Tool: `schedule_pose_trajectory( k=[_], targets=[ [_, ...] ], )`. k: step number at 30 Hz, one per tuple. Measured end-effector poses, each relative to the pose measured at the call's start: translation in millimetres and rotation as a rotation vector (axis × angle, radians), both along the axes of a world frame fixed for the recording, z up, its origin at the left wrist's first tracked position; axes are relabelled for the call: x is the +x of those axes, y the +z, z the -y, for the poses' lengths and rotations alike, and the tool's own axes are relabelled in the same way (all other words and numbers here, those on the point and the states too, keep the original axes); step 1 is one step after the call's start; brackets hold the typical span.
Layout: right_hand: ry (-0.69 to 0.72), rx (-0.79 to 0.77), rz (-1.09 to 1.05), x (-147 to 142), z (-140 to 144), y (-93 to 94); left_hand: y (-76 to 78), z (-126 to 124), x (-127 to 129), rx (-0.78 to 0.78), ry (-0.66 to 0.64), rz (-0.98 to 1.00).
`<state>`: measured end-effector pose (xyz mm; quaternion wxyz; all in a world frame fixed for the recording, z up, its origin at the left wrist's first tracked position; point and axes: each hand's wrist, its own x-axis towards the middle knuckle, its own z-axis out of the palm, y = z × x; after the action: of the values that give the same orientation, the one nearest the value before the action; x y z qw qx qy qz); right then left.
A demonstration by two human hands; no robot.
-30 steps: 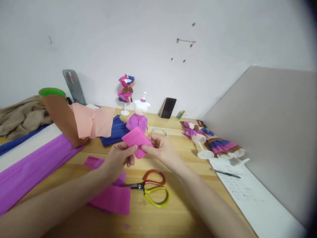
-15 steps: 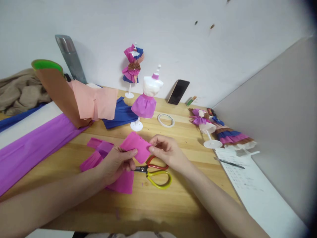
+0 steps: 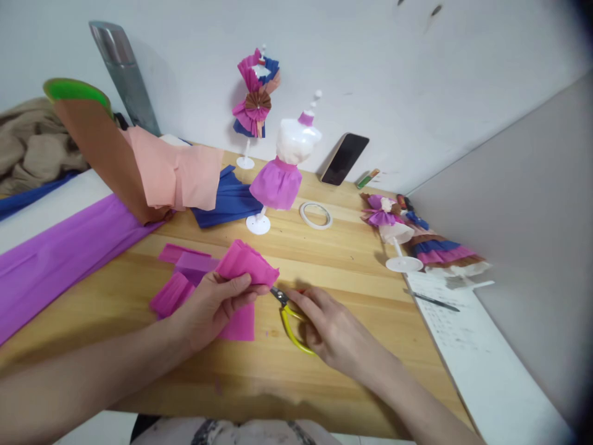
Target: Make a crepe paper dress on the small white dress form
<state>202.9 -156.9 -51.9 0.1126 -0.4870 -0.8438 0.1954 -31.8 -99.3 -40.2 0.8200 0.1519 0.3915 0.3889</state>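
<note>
Left grip [image 3: 217, 303] pinched, right [image 3: 324, 327] flat.

scissors [image 3: 290, 315] lying centre frame – under right hand [image 3: 331, 330] | folded paper [image 3: 245, 264] sitting left of them | mannequin [image 3: 282, 170] standing above – tape ring [image 3: 315, 215] lying to its right

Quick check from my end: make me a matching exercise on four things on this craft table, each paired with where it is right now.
Things:
1. folded pink crepe paper
2. scissors
3. tape ring
4. phone

Places:
A. leaning against the wall
B. lying flat on the wood beside the mannequin's base
C. pinched in the left hand
D. on the table under the right hand

Pairs: 1-C, 2-D, 3-B, 4-A
</note>
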Motion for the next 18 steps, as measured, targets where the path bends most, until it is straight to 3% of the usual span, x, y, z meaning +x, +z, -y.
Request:
schedule_pose_trajectory(
  k=[5,9,13,18],
  targets=[
    [-0.188,-0.177,-0.182,16.7,5.7,6.0,-1.4,-4.0,-3.0,-0.014,0.061,-0.013],
    [-0.374,-0.340,-0.612,29.3,5.0,-9.6,-0.2,-3.9,-3.4,-0.004,0.071,-0.010],
    [-0.286,-0.508,-0.872,31.3,4.7,-10.0,-3.0,-1.7,-3.8,0.039,0.053,-0.005],
    [-0.263,-0.447,-0.769,15.6,-0.3,7.4,-6.6,0.7,-3.4,0.115,0.034,-0.010]
  ],
)
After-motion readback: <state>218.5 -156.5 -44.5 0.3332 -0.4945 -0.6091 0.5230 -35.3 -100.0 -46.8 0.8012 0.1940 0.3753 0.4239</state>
